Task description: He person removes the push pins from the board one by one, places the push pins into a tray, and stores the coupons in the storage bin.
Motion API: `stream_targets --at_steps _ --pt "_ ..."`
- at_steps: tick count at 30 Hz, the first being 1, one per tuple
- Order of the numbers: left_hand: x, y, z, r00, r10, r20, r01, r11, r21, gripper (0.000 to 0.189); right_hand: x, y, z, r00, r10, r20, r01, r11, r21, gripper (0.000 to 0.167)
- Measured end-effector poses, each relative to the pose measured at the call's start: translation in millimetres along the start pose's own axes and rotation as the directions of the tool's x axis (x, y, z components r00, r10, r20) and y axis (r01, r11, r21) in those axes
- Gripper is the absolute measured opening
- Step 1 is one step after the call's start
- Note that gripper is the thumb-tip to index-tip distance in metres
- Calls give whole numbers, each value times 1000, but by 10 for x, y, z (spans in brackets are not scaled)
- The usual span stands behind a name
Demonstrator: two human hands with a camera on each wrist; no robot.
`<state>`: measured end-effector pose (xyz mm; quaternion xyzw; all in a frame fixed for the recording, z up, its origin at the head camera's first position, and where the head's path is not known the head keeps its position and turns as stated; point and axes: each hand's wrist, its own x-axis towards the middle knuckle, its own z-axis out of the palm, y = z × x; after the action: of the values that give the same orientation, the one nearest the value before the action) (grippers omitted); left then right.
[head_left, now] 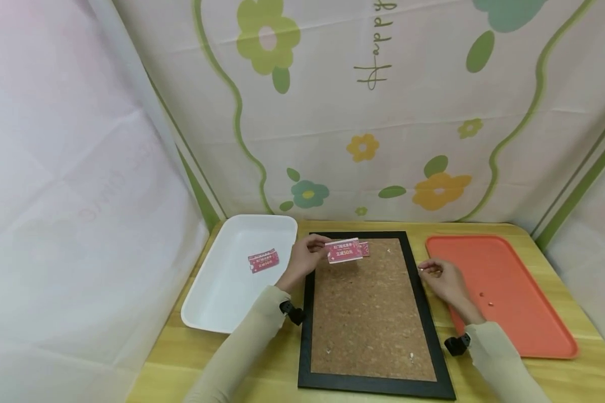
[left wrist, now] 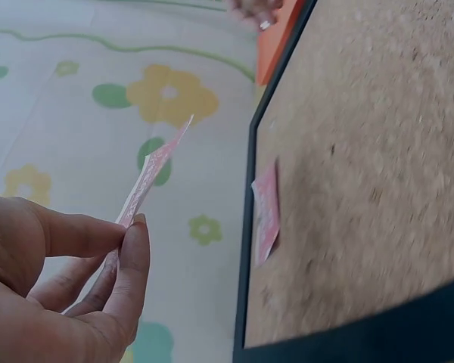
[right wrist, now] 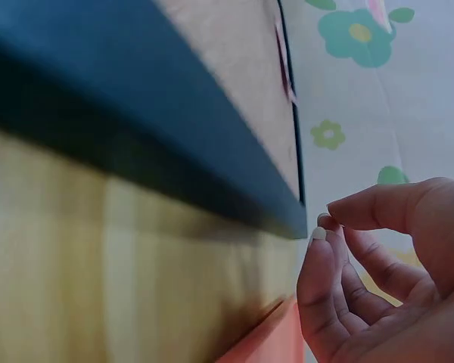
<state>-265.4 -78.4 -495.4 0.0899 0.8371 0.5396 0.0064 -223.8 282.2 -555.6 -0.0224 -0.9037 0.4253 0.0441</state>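
Note:
My left hand (head_left: 304, 258) pinches a pink-and-white printed coupon (head_left: 344, 251) between thumb and fingers, above the upper left of a black-framed cork board (head_left: 370, 313). In the left wrist view the held coupon (left wrist: 147, 178) is seen nearly edge-on. A second coupon (left wrist: 266, 215) is on the cork near the far frame, partly hidden behind the held one in the head view. My right hand (head_left: 443, 278) is just past the board's right frame, fingertips together on a small shiny thumbtack (head_left: 422, 270), mostly covered by the fingers.
Left of the board stands a white tray (head_left: 217, 302) with coupons (head_left: 264, 261) in it. An orange tray (head_left: 524, 324) at the right has small tacks (head_left: 491, 304) on it. Small shiny bits (head_left: 411, 356) show near the cork's corners. A flowered cloth (head_left: 333, 112) hangs behind the table.

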Motion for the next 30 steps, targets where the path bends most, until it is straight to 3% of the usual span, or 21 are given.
stream_targets --at_steps 3,8,19,25,30 --pt "-7 -3 -135 1000 4 -7 -4 1000 -22 21 -35 70 -30 999 36 10 -36 999 24 22" --pt "-12 -50 -343 999 -41 -18 39 996 -85 22 -88 162 -99 997 74 8 -74 997 16 23" --pt "-38 -210 -700 993 -112 -49 104 984 -144 27 -212 345 -316 997 63 35 -63 998 -16 31" --pt "-62 -297 -900 971 -218 -93 211 974 -80 25 -288 422 -440 997 61 37 -61 998 -22 32" --pt "-26 -454 -1037 964 -232 -128 231 973 -24 24 -316 509 -545 998 62 25 -61 997 -50 34"
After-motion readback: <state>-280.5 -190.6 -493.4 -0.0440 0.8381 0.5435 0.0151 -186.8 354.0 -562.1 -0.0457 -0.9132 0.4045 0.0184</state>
